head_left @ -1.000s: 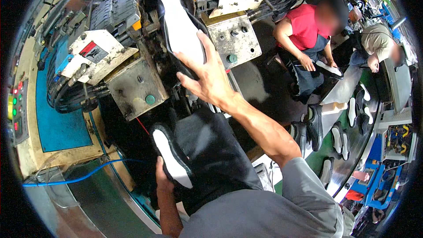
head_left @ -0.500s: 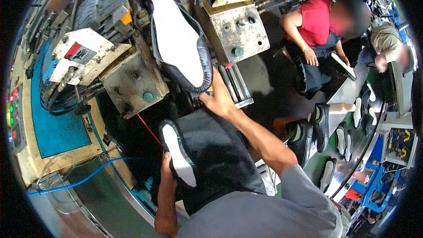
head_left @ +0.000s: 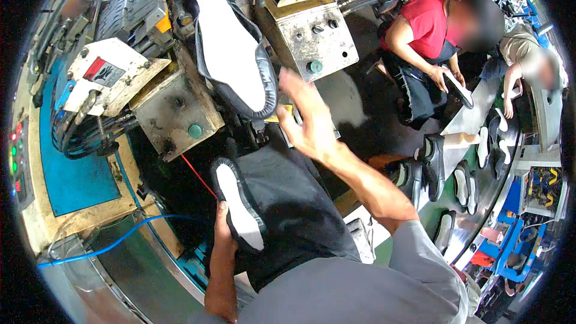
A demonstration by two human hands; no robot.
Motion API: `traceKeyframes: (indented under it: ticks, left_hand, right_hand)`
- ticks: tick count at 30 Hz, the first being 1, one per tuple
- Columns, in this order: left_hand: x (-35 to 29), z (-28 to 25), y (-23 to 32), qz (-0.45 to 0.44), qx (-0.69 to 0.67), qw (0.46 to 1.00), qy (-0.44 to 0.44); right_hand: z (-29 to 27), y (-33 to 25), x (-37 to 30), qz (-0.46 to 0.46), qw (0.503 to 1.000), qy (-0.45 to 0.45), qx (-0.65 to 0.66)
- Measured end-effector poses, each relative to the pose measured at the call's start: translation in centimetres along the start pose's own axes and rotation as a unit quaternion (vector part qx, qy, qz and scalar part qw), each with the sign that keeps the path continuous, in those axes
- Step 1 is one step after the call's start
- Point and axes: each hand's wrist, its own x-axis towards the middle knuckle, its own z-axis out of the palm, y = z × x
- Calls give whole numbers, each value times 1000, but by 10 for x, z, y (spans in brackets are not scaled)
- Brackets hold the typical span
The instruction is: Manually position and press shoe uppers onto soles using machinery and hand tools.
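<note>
One shoe in the machine, one shoe in hand.
The left hand (head_left: 223,223) grips a shoe (head_left: 239,202) by its side at the lap; it looks light and bendy. The right hand (head_left: 309,121) is open and empty, beside the machine's shoe (head_left: 231,48).

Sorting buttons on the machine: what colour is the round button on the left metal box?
Green round button on the worn grey metal box, seen in the head view.
</note>
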Motion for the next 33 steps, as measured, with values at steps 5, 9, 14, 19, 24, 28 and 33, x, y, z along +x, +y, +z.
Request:
traceKeyframes:
  ticks: [5, 9, 14, 19, 24, 28, 33]
  left_hand:
    - [0, 6, -8, 24, -24, 999, -9]
    - [0, 15, -22, 62, -26, 994, 84]
    - [-8, 9, -22, 62, -9, 995, 81]
    - [-4, 15, -12, 59, -18, 997, 43]
    - [11, 18, -5, 27, 6, 997, 75]
    - [23, 48, 18, 24, -16, 996, 84]
    - [40, 74, 38, 5, -20, 998, 66]
  right_hand:
    - [-9, -71, 82, -151, 968, -100, -175]
    - [-4, -80, 85, -145, 932, -149, -296]
    - [-1, -83, 84, -140, 923, -147, -328]
    - [12, -75, 136, -136, 921, -154, -332]
    - [31, -55, 200, -142, 926, -160, -312]
    - [33, -53, 241, -108, 940, -186, -265]
    - [43, -32, 245, -214, 941, -70, -252]
